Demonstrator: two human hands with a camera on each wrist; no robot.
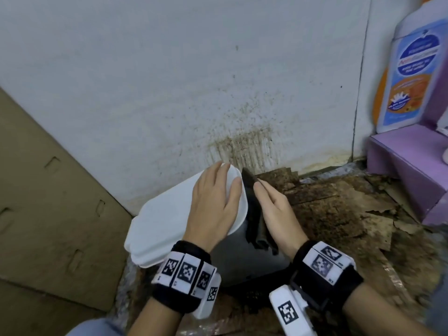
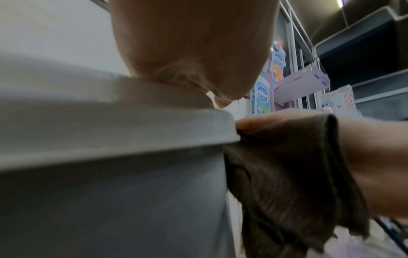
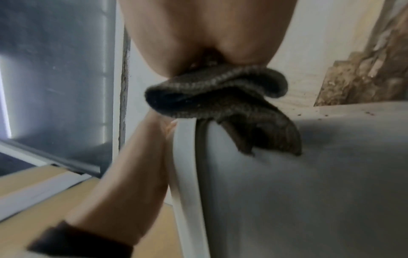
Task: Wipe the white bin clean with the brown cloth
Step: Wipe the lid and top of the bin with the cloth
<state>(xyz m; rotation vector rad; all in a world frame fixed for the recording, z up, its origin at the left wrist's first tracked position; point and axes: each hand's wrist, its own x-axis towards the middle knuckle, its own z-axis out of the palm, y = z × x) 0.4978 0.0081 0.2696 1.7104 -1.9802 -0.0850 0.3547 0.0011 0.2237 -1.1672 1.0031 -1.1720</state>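
The white bin (image 1: 242,260) stands on the floor against the wall, its white lid (image 1: 164,219) closed. My left hand (image 1: 225,177) lies flat on the lid's far right corner, fingers straight, thumb at the lid's edge. My right hand (image 1: 264,196) holds the brown cloth (image 1: 253,214) against the bin's right side, just under the lid rim. The left wrist view shows the cloth (image 2: 287,174) draped from that hand beside the bin wall (image 2: 110,200). In the right wrist view the cloth (image 3: 216,94) bunches out of my palm onto the bin (image 3: 309,192).
Flat cardboard (image 1: 48,202) leans at the left. The white wall (image 1: 242,141) behind the bin is speckled with brown stains. The floor (image 1: 339,209) to the right is peeling and dirty. A purple shelf (image 1: 407,166) with a large bottle (image 1: 412,76) stands at the far right.
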